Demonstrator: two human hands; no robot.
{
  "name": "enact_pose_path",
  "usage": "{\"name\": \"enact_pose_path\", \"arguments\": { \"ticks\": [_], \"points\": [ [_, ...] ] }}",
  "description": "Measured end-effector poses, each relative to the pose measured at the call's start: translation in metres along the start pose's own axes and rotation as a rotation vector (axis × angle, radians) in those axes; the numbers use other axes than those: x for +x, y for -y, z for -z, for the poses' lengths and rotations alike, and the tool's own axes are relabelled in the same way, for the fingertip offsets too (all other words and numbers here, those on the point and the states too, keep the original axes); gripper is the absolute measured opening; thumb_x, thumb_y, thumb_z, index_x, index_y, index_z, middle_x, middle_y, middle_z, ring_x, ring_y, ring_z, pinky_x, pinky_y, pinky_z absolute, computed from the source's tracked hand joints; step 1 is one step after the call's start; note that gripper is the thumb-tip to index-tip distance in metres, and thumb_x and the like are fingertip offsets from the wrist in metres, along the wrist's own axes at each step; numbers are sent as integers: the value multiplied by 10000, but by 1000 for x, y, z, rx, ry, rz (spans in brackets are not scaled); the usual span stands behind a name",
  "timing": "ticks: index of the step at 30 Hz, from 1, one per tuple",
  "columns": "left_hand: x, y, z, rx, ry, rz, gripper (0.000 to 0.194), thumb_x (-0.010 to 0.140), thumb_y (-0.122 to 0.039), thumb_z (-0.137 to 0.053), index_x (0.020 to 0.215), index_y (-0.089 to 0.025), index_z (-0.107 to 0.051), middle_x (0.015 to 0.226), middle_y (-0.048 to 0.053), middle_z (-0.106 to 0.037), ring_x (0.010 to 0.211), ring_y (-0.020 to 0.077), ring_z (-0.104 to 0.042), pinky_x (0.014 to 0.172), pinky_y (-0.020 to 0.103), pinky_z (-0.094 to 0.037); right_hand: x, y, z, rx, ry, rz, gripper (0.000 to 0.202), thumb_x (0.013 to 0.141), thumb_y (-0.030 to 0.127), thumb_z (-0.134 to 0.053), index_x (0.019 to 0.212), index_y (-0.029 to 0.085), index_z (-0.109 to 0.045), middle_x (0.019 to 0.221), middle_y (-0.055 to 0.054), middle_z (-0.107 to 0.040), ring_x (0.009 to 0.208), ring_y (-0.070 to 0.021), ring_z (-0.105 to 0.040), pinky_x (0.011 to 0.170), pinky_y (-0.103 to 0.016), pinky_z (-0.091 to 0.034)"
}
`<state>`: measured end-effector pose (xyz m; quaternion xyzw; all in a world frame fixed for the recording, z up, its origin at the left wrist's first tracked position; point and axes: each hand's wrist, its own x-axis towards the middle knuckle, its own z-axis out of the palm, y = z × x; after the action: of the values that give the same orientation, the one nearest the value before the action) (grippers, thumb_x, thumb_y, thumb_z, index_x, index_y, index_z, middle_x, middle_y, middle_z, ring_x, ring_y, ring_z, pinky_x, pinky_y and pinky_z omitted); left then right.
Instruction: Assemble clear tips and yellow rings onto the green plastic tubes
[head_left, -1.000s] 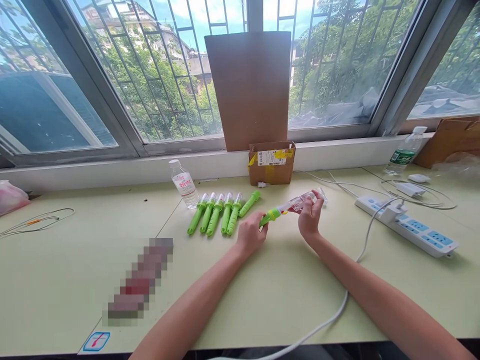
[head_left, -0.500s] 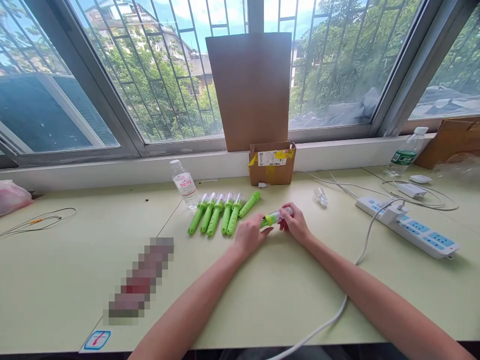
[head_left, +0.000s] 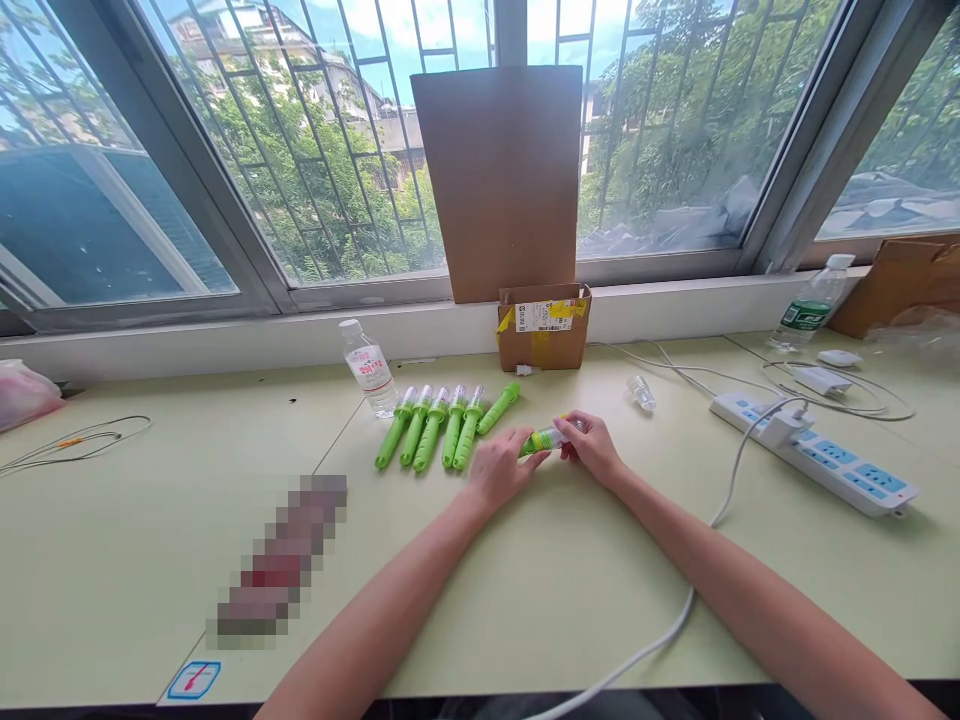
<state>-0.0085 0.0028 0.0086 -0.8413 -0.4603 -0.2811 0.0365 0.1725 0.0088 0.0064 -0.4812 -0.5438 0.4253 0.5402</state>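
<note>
My left hand (head_left: pixel 499 467) is closed round the green end of a green tube (head_left: pixel 543 440) with a clear cap. At the tube's clear end, the fingers of my right hand (head_left: pixel 592 448) are pinched on it. Several green tubes with clear caps (head_left: pixel 430 432) lie side by side to the left of my hands. Beside them rests a green piece with no clear cap in view (head_left: pixel 499 408). A loose clear cap (head_left: pixel 641 394) lies on the table to the right.
A water bottle (head_left: pixel 370 369) stands behind the tubes, near a small cardboard box (head_left: pixel 544 328). At the right are a power strip (head_left: pixel 817 455), a white cable (head_left: pixel 694 590) passing under my right forearm, and another bottle (head_left: pixel 814 303). A pixelated patch covers something at the left.
The fingers of both hands have shifted slightly on the tube, which is still held in the same place.
</note>
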Motion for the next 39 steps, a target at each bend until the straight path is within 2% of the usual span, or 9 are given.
{"name": "enact_pose_path", "arguments": {
  "ticks": [8,15,20,25,29,34,39],
  "points": [
    [-1,2,-5,-23,-13,-39,301,825,-419,-575,1026,-200,-526,892,38,-626,802,183,-602,626,260,-423,0,-2,1,-11,42,13,406,701,578,-635,708,174,-601,488,11,-571,398,-126,-533,362,-220,-390],
    [-2,2,-2,47,-1,-73,196,786,-293,-610,935,-210,-514,857,24,-574,764,173,-563,578,252,-388,3,2,9,-48,236,-78,429,530,503,-794,689,148,-614,497,9,-580,469,-142,-580,433,-237,-465],
    [-1,3,-1,56,-19,-163,115,798,-229,-583,884,-210,-510,851,30,-564,784,179,-551,618,264,-401,4,4,11,-68,279,-90,400,572,505,-767,685,148,-625,506,8,-581,491,-145,-585,463,-251,-491],
    [-1,6,-3,57,-54,-180,138,830,-277,-559,934,-202,-508,863,35,-572,798,186,-557,641,275,-412,0,12,7,-103,352,-77,494,562,458,-781,941,155,-687,626,6,-621,541,-129,-577,491,-240,-483],
    [-1,6,-5,120,-69,-171,183,842,-323,-552,959,-185,-524,861,52,-596,797,201,-569,654,291,-411,-1,12,7,-99,366,-54,460,570,447,-775,914,148,-711,596,13,-596,536,-123,-552,494,-238,-463],
    [1,5,-6,163,-52,-44,248,834,-407,-555,893,-166,-566,782,80,-619,738,221,-581,627,305,-399,-1,7,6,-98,329,-15,467,586,474,-758,916,147,-718,569,15,-583,491,-116,-527,468,-242,-445],
    [2,7,-2,107,-1,-105,285,817,-442,-556,924,-179,-575,822,75,-631,791,222,-595,648,300,-416,-2,5,4,-114,292,-6,471,577,476,-762,907,143,-718,538,22,-561,477,-113,-508,459,-238,-421]
  ]
}}
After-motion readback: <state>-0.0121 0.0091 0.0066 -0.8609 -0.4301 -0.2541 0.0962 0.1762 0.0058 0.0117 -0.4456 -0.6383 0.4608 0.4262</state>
